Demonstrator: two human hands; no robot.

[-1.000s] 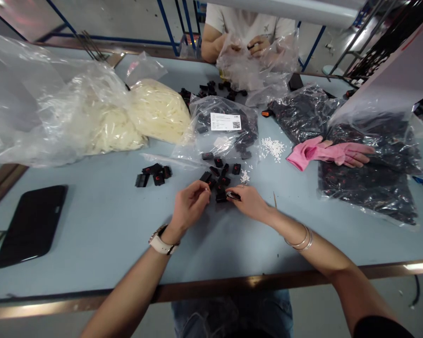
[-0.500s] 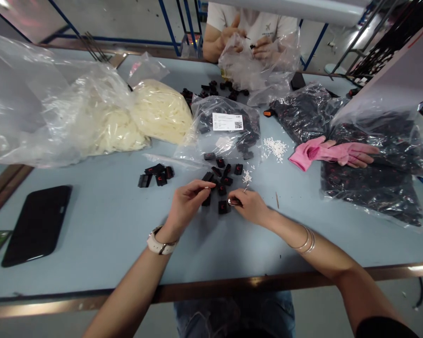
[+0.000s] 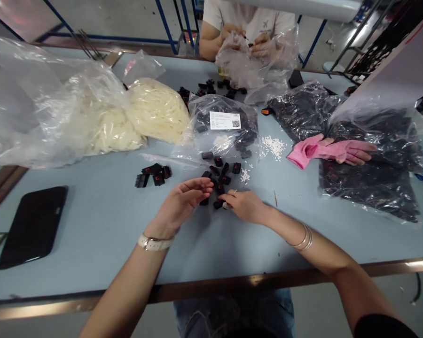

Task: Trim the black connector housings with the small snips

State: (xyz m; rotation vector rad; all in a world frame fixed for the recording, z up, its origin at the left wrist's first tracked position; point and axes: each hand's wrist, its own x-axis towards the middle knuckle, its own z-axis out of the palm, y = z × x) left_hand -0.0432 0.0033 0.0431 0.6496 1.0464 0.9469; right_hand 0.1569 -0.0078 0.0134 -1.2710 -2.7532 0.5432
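Several black connectors with red marks (image 3: 225,180) lie in a loose group at the middle of the blue-grey table. My left hand (image 3: 188,199) is at the group's left side, palm turned inward, fingers apart with nothing seen between them. At the near edge of the group, my right hand (image 3: 243,204) has its fingers pressed together on a black connector (image 3: 218,204); a small shiny thing shows under the fingers, too small to name. Small white pins (image 3: 245,175) lie just beyond that hand, with a larger pile of white pins (image 3: 273,146) farther back.
More black connectors (image 3: 158,179) lie to the left, beyond a black tablet (image 3: 33,225). Plastic bags of cream parts (image 3: 158,110) and black parts (image 3: 370,188) line the back and right. A pink glove (image 3: 305,151) lies right. Another person's hands (image 3: 262,46) work across the table.
My left hand has opened its pinch and turned palm inward. My right hand has moved slightly left, onto the near connector. The view has shifted a little.
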